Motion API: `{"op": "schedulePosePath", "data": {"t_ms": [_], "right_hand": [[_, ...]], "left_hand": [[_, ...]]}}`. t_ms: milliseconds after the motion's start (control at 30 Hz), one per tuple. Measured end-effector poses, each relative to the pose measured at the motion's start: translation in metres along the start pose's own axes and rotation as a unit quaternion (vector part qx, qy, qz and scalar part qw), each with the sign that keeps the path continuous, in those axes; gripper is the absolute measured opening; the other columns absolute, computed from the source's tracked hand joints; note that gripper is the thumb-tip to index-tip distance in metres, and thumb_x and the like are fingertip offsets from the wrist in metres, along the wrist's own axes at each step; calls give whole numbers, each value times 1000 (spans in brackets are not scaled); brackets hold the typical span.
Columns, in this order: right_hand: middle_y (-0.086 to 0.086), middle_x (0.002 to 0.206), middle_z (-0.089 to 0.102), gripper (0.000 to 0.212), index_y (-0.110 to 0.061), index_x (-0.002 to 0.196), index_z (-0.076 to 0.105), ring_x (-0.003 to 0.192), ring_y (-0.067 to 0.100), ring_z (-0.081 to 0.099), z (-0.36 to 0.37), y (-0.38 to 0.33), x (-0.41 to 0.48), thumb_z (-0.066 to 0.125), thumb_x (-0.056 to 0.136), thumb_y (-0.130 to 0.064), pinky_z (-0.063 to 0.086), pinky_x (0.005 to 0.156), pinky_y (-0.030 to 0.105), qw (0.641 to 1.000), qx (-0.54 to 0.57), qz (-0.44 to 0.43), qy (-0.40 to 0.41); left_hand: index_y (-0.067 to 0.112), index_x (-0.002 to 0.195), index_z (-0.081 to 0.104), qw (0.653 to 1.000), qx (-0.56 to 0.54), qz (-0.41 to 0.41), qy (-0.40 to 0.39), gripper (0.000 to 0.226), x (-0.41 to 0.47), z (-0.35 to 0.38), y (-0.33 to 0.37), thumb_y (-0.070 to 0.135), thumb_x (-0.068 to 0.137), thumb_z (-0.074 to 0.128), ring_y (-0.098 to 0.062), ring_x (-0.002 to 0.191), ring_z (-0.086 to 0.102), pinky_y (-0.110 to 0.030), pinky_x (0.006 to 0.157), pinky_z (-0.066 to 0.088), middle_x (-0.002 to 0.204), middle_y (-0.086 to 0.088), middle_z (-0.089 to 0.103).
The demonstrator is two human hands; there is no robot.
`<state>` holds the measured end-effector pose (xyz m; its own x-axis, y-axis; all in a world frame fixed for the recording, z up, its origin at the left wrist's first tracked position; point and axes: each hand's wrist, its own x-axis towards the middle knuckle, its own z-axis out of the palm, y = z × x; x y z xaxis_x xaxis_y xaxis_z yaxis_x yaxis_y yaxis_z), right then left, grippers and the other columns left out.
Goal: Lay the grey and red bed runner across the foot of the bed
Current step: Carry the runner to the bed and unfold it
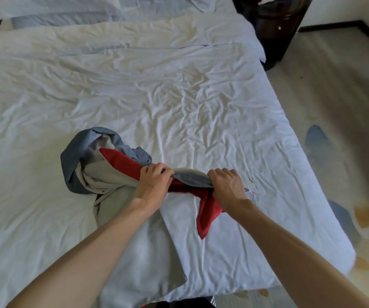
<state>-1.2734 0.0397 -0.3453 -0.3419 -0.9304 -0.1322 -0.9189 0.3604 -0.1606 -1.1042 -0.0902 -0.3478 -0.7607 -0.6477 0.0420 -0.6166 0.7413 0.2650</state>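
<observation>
runner [103, 174] is soft matt cloth, grey and red, all bunched up. bed sheet [179, 103] is white wrinkly cotton-ish fabric. nightstand [277, 30] looks like dark glossy wood, hard to tell.

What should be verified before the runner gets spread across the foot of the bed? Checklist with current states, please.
1. The left grip holds the bed runner, fingers curled round bunched cloth: ok.
2. The right grip holds it likewise: ok.
3. Runner untangled: heaped and twisted beside the left grip, not ok.
4. An end of the runner in hand: cannot tell.
5. The duvet smooth at the foot: wrinkled, not ok.
</observation>
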Motion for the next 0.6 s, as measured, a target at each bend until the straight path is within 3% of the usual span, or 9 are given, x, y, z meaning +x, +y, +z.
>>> {"op": "schedulePosePath", "data": {"t_ms": [233,367,600], "right_hand": [[2,85,59,26,-13,90,54,84,24,53,-9,32,-25,51,71,5,37,83,32,1000,-5,13,-7],[4,81,60,26,-12,88,51,81,25,53,-18,53,-37,50,69,6,30,75,30,999,-4,33,-4],[0,76,57,28,-15,89,46,75,23,53,-27,103,-52,52,69,3,33,73,31,999,-17,42,4]], "left_hand": [[8,86,65,998,-6,64,-6,6,22,14,29,5,83,61,-28,85,63,-42,83,42,85,-6,69],[9,86,62,997,-27,69,-8,5,35,22,51,7,87,57,-26,79,62,-38,78,39,81,-4,68],[8,88,60,995,-55,78,-17,5,47,32,96,9,90,55,-27,79,60,-39,76,39,82,-5,67]]}}
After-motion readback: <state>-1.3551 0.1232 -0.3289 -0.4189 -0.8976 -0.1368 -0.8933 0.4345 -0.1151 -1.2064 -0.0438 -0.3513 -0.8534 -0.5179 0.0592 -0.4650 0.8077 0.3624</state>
